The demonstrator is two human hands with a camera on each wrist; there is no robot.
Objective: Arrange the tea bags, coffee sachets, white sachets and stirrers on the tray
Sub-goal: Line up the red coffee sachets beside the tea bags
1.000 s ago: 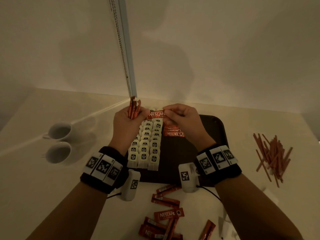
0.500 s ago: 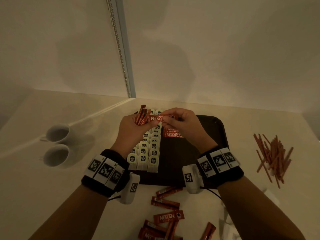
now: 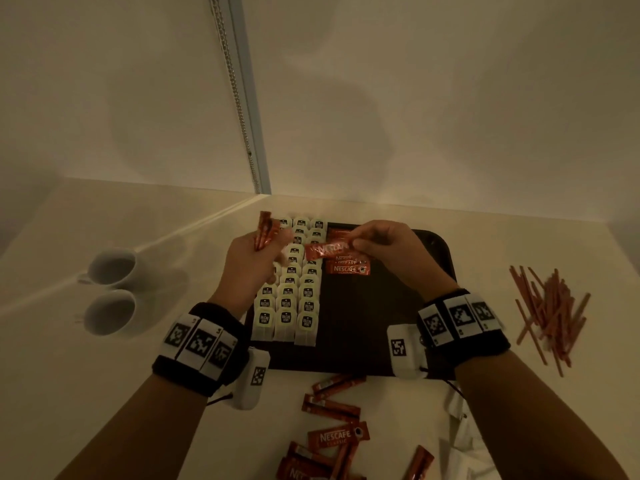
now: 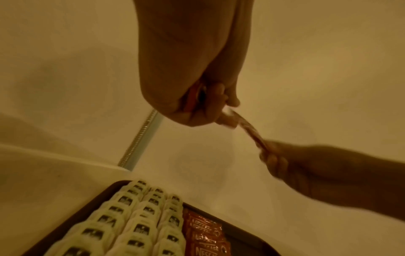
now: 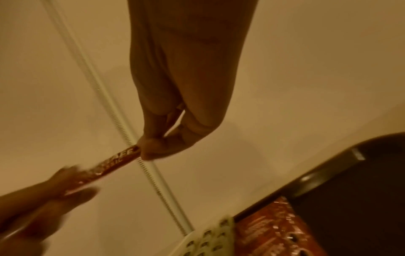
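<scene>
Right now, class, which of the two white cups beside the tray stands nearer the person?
The lower cup in the head view, left of the tray. The other cup stands just behind it, nearer the wall.

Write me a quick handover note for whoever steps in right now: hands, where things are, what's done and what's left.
Left hand grips a bunch of coffee sachets.
Right hand pinches one coffee sachet above the tray.
Done: tea bags in three rows on the tray's left; a few sachets laid beside them.
Left: loose sachets on the table, stirrers to the right, white sachets at bottom right.
</scene>
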